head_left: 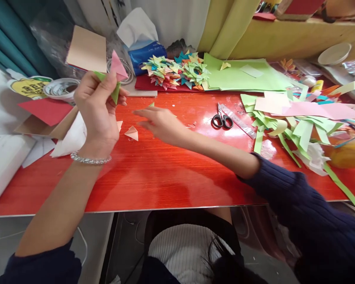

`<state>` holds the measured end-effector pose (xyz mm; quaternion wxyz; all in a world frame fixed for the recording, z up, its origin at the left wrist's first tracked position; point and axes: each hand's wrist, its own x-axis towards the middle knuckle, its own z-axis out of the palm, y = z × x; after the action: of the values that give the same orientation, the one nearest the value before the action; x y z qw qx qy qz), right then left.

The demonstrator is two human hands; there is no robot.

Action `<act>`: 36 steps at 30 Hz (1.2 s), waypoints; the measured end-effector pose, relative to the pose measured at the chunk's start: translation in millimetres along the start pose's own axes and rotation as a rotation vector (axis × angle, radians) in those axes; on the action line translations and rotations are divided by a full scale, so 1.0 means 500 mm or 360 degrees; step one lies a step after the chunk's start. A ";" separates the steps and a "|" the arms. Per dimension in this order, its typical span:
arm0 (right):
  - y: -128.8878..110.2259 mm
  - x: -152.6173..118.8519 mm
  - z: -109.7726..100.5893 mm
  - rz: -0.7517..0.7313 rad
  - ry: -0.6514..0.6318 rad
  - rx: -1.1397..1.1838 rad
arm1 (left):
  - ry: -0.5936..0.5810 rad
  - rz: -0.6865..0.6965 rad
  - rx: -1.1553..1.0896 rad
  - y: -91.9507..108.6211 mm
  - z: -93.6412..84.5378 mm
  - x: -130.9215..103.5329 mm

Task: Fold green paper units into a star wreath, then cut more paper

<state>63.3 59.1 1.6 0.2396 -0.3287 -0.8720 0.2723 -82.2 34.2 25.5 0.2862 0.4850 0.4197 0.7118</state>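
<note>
Head view: a glossy red tabletop (165, 179) is spread across the middle; at its back, a stack of light green paper sheets (236, 83) is laid out, and on the right a tangle of cut paper strips (306, 132), mostly green, is heaped near the edge; the left hand (95, 104) is raised over the left part of the tabletop, its thumb and fingers pinched on a pink folded paper piece (118, 68) and a green folded paper piece (116, 94), both held well above the surface; whether the two are joined cannot be told; the right hand (163, 124) is stretched in from the right, low over the tabletop, its fingers extended and loose; by it a small green paper tip (152, 105) is partly hidden, and whether it is touched cannot be told; behind the hands a blue tissue pack (146, 53) is stood beside two multicoloured clusters of folded paper points (162, 71); to the right of the right hand, black-handled scissors (221, 115) are laid next to a clear ruler (238, 120); between the hands, a peach folded paper triangle (132, 133) is left on the tabletop, near the right fingertips.
</note>
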 end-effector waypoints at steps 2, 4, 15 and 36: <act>-0.010 0.036 0.055 -0.0151 -0.0035 -0.0348 | -0.0013 -0.0046 0.0091 -0.006 -0.014 0.010; -0.012 0.050 0.095 -0.0372 -0.0192 -0.0628 | -0.0031 -0.0104 0.0135 -0.017 -0.019 0.013; 0.025 -0.144 0.035 -0.0503 -0.0353 -0.0271 | -0.0503 -0.0463 0.0048 -0.064 0.029 -0.046; 0.048 -0.206 -0.055 0.0566 0.0347 0.1414 | -0.0731 -0.0729 0.0141 -0.044 0.081 -0.141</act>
<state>159.1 10.8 -18.2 0.3962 -0.3651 -0.5717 0.6187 -18.9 0.4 -18.3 0.5048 0.5377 0.4729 0.4821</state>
